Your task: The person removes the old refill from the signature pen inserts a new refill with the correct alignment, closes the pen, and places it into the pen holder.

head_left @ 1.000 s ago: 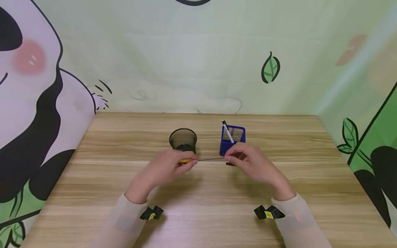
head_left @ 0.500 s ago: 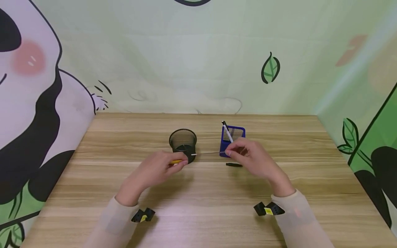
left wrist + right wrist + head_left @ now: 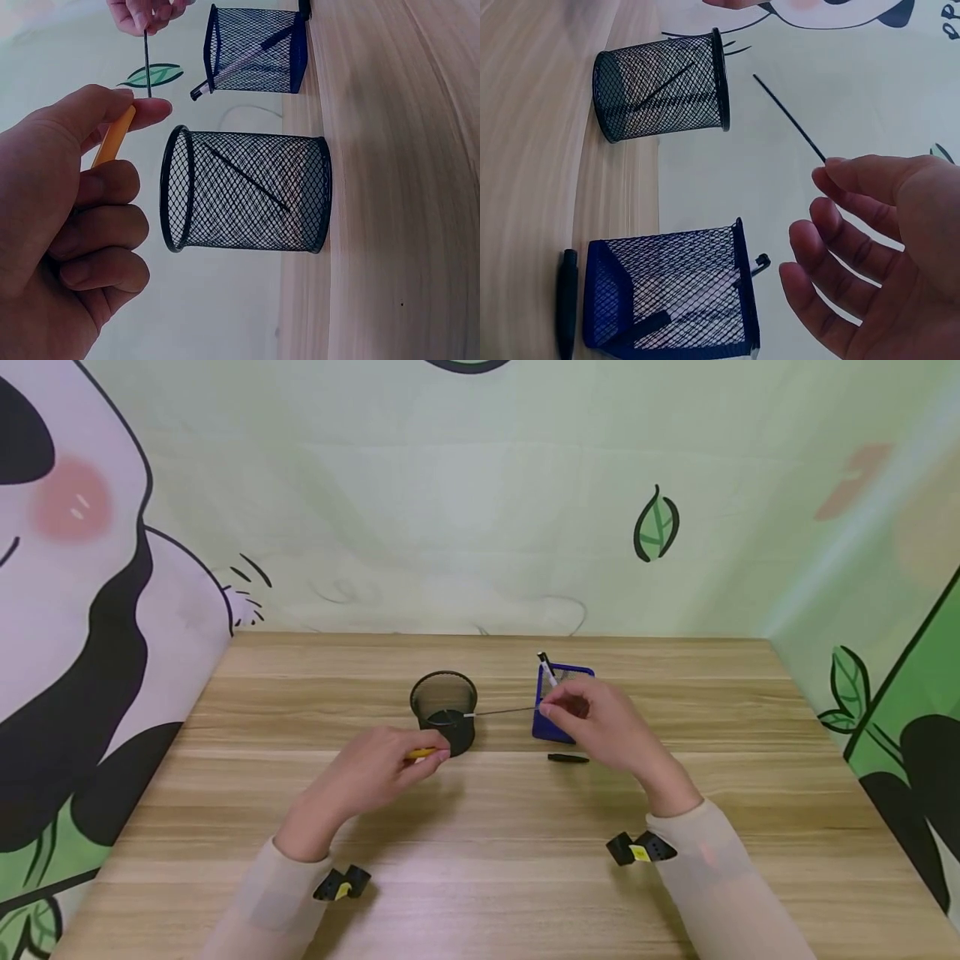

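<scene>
My left hand (image 3: pixel 378 768) holds a yellow pen barrel (image 3: pixel 114 139) between thumb and index finger, the other fingers curled in. Between thumb and index fingertip, my right hand (image 3: pixel 600 718) pinches one end of a thin dark pen refill (image 3: pixel 789 118). The refill points left, its light far end near the rim of a round black mesh pen holder (image 3: pixel 462 739), apart from the barrel. A thin dark stick (image 3: pixel 251 180) leans inside that holder. Behind my right hand stands a blue square mesh pen holder (image 3: pixel 551 727) with a white and black pen (image 3: pixel 550 670) in it.
A short black pen part (image 3: pixel 567 758) lies on the wooden table (image 3: pixel 480 860) in front of the blue holder. A printed cloth wall (image 3: pixel 450 527) rises behind the table's back edge.
The refill has come out of the yellow barrel. My right hand has moved up and away with it, toward the holders; my left hand has drawn back left with the barrel.
</scene>
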`<state>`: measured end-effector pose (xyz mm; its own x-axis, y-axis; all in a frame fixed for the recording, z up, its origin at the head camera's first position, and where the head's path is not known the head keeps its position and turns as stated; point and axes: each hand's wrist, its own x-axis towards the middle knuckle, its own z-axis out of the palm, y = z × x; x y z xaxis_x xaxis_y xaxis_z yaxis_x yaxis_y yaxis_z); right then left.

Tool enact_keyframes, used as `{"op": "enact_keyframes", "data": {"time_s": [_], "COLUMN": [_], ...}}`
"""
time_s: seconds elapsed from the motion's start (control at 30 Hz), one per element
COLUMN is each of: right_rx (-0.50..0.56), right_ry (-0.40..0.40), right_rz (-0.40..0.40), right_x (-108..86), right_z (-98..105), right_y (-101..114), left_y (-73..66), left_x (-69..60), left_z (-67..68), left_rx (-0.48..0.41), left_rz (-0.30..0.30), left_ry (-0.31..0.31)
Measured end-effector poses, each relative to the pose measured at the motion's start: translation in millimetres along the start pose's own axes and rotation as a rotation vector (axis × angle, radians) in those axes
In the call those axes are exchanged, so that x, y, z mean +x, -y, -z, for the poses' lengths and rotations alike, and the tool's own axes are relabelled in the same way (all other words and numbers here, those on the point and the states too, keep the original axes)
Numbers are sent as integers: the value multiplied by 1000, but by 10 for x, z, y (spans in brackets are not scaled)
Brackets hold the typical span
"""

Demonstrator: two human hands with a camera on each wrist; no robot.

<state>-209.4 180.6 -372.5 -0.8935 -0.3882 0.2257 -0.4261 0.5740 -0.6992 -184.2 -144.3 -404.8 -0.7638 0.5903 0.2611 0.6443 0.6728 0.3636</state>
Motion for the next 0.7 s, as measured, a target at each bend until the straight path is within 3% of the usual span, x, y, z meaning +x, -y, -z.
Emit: {"op": "enact_keyframes", "data": {"time_s": [0.5, 0.7], "right_rx": [-188, -270], "right_ry": [-20, 15], "right_rz": [5, 0], "right_x": [349, 471], "right_z": [-79, -173], "right_y": [200, 317], "left_y": [27, 32], "left_x": [-56, -69], "left_z": [7, 4], "left_rx": [-7, -12], "left_rz": [15, 40], "left_ry": [-15, -4]}}
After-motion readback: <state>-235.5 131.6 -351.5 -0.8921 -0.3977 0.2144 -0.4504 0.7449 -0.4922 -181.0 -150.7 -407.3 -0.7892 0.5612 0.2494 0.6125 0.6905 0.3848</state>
